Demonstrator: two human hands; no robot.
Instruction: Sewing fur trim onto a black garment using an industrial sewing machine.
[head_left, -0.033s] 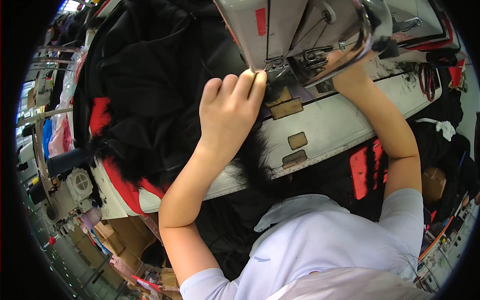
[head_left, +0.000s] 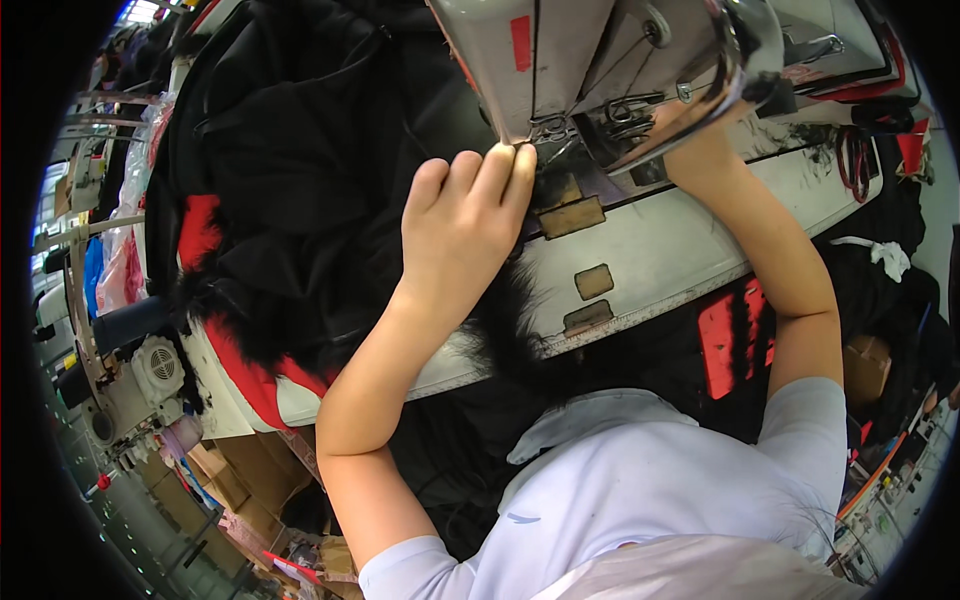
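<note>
My left hand is closed at the sewing machine, its fingers bent and drawn together on the black garment. The fingertips sit right beside the machine head's lower end, partly out of sight. From beneath this hand a strip of black fur trim hangs over the bed's near edge. My right hand reaches behind the shiny curved metal part of the machine, which hides its fingers. Red fabric edged with black fur lies at the garment's near left.
The pale machine table has several tape patches. Red fabric with black fur lies below it on the right. A white scrap rests on dark cloth at the right. Cardboard boxes stand at the lower left, near a grey motor.
My left hand has shifted very slightly to the right and toward me. The right arm and the garment look the same.
</note>
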